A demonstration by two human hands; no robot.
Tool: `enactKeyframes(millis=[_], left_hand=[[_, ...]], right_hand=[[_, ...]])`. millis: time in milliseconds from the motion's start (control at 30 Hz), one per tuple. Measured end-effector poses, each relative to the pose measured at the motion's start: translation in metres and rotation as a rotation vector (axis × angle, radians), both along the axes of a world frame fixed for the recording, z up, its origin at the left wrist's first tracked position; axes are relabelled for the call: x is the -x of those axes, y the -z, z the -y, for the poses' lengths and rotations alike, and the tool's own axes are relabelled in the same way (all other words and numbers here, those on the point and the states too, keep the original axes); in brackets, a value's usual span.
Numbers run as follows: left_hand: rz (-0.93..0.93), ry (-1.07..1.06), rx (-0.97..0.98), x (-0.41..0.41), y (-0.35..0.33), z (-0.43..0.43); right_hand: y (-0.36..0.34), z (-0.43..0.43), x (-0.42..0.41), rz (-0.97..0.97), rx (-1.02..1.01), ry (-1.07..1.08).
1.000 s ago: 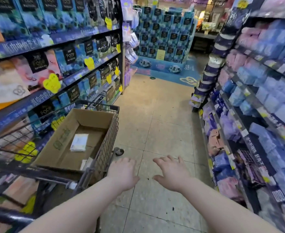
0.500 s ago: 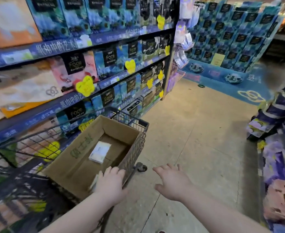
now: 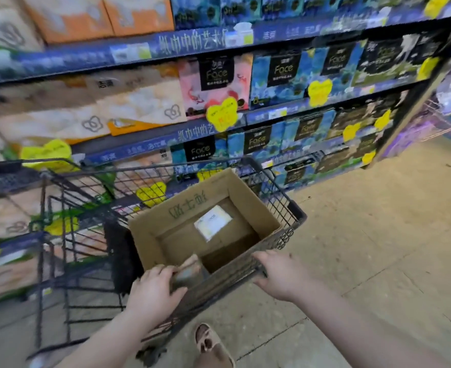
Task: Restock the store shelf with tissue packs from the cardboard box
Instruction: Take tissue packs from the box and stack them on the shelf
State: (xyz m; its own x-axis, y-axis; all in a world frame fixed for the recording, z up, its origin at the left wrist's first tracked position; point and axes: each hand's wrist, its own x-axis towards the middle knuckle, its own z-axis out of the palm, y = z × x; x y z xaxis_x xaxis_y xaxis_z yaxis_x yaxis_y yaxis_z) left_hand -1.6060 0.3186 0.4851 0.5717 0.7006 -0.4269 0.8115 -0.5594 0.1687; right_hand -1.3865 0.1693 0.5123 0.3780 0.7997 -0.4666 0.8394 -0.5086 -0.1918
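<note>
Tissue shelves (image 3: 192, 42) behind wire cart (image 3: 283, 205), cardboard box (image 3: 248, 205) inside, left hand (image 3: 152, 290) and right hand (image 3: 283, 277) gripping rim

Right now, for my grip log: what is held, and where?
Right hand grips the cart's near rim; left hand grips it too, beside the cardboard box.

A dark wire cart (image 3: 297, 216) stands on the tan floor (image 3: 378, 235), and a foot in a sandal (image 3: 208, 341) is right beside it.
</note>
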Motion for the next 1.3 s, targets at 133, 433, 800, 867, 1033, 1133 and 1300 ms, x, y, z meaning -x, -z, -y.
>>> enactKeyframes(millis=[133,433,800,867,1033,1133,1300], left_hand=[[-0.006,-0.087,0.033,-0.008,0.013,-0.028],[-0.031,-0.181,0.226,-0.057,0.057,-0.093],[-0.070,-0.402,0.505,-0.048,0.137,-0.101],[-0.068,-0.426,0.528,-0.048,0.155,-0.100],[-0.102,-0.486,0.554,-0.063,0.201,-0.103],[-0.095,-0.508,0.558,-0.074,0.231,-0.109],[-0.086,-0.559,0.593,-0.079,0.279,-0.118]], right_hand=[[0.008,-0.036,-0.024,-0.039,-0.010,-0.021],[0.030,-0.107,-0.089,-0.043,0.112,0.013],[0.116,-0.208,-0.126,-0.242,0.279,-0.013],[0.143,-0.226,-0.132,-0.259,0.307,-0.023],[0.205,-0.262,-0.139,-0.271,0.388,-0.033],[0.246,-0.278,-0.141,-0.268,0.393,-0.026],[0.298,-0.294,-0.147,-0.350,0.297,0.194]])
